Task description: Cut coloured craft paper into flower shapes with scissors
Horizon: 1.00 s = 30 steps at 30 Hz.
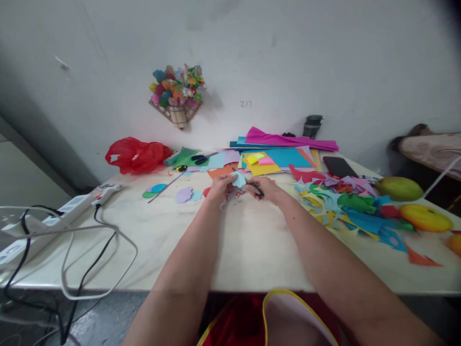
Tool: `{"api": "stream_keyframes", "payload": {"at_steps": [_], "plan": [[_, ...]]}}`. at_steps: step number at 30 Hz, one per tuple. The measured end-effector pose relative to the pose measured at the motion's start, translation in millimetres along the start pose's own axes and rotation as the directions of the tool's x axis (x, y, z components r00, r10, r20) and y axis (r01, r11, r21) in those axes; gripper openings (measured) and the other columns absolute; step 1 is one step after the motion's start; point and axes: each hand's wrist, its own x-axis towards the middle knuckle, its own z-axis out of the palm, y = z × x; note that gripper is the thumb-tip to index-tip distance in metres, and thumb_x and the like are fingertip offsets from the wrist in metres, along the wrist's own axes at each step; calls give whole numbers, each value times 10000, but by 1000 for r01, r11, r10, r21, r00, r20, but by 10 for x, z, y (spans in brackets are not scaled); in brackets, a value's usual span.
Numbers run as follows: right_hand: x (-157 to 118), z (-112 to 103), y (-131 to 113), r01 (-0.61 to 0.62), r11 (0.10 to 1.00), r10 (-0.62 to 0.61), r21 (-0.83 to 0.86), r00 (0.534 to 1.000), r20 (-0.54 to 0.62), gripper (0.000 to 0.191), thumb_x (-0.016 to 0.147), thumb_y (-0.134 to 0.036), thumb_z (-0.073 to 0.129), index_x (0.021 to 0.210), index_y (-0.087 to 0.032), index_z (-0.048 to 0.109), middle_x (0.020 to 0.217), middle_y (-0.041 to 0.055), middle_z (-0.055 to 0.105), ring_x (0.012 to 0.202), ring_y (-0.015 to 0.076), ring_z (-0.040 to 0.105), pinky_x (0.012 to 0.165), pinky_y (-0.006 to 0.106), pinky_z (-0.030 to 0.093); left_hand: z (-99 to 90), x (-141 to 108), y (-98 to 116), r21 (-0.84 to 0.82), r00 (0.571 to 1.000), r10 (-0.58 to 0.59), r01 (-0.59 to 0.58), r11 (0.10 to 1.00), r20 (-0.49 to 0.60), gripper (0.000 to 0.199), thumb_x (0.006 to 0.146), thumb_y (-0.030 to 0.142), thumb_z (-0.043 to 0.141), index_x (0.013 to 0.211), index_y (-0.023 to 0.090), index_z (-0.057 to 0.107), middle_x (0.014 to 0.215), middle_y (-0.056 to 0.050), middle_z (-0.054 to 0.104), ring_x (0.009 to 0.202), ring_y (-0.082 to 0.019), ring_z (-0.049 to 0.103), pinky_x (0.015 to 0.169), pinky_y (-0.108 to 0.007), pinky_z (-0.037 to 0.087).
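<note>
Over the middle of the table, my left hand (220, 187) is closed on a small light blue paper cutout (238, 180) with a scalloped edge. My right hand (265, 189) grips a pair of scissors with black handles (257, 188), whose blades point left toward the paper and are partly hidden by it. Small red and orange paper bits lie beneath both hands. Left of my left hand rests a lilac scalloped paper piece (184, 195), with a light blue one beside it. Farther left are a blue paper oval (159, 188) and a green one.
Paper scraps (334, 202) are heaped at right, near green and yellow fruit (426, 217) and a phone (339, 167). Coloured sheets (284, 157) lie at the back, with a second pair of scissors (200, 159) and a red plastic bag (137, 154) leftward. A power strip (68, 211) and cables occupy the left edge.
</note>
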Motion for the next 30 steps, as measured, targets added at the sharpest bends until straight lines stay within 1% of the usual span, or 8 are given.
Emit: {"api": "stream_keyframes", "payload": {"at_steps": [5, 9, 14, 19, 24, 27, 30], "plan": [[19, -8, 32, 8, 1000, -8, -1, 1000, 4, 250, 658, -248, 778, 687, -166, 544, 457, -53, 513, 360, 62, 422, 347, 179, 332, -10, 5, -6, 1, 1000, 4, -4, 1000, 11, 353, 485, 339, 870, 593, 129, 607, 613, -39, 656, 583, -147, 635, 601, -268, 519], [11, -2, 17, -5, 1000, 5, -5, 1000, 1, 232, 670, -243, 768, 698, -164, 552, 452, -54, 507, 354, 63, 416, 343, 181, 325, -13, 11, -3, 12, 1000, 8, -8, 1000, -1, 352, 480, 343, 869, 584, 131, 607, 600, -35, 650, 571, -143, 627, 568, -254, 509], [-7, -2, -4, 4, 1000, -4, -10, 1000, 7, 228, 680, -251, 755, 684, -165, 545, 453, -54, 510, 354, 65, 418, 346, 185, 328, -24, 17, -8, 2, 1000, 5, -5, 1000, -29, 336, 474, 331, 870, 592, 133, 625, 619, -41, 655, 588, -145, 627, 571, -251, 506], [-15, -4, -16, 1, 1000, -1, -14, 1000, 9, 222, 698, -261, 738, 674, -168, 538, 453, -53, 503, 353, 64, 413, 350, 187, 320, -26, 19, -15, -11, 998, 17, -17, 1000, -54, 324, 501, 301, 862, 555, 146, 583, 594, -27, 624, 570, -137, 608, 551, -251, 482], [19, -7, 13, -11, 1000, 11, -3, 1000, 12, 210, 692, -265, 744, 694, -168, 557, 445, -50, 505, 351, 71, 411, 347, 193, 320, -26, 34, -16, -12, 996, 14, -15, 1000, -86, 334, 488, 288, 861, 544, 153, 561, 559, -9, 596, 532, -126, 581, 517, -247, 451], [18, 0, 3, -24, 1000, 24, -1, 1000, 4, 202, 704, -256, 739, 691, -165, 559, 435, -49, 502, 344, 67, 401, 347, 192, 313, -34, 42, -19, -4, 996, 25, -26, 1000, -86, 339, 480, 297, 861, 538, 152, 560, 546, -3, 585, 508, -113, 558, 495, -237, 427], [2, 9, -24, -31, 999, 31, -16, 1000, -4, 200, 725, -252, 727, 679, -162, 553, 432, -46, 504, 338, 63, 396, 343, 188, 302, -43, 46, -28, -1, 996, 33, -34, 999, -78, 336, 482, 314, 861, 564, 145, 582, 565, -10, 599, 522, -116, 570, 513, -239, 439]]}}
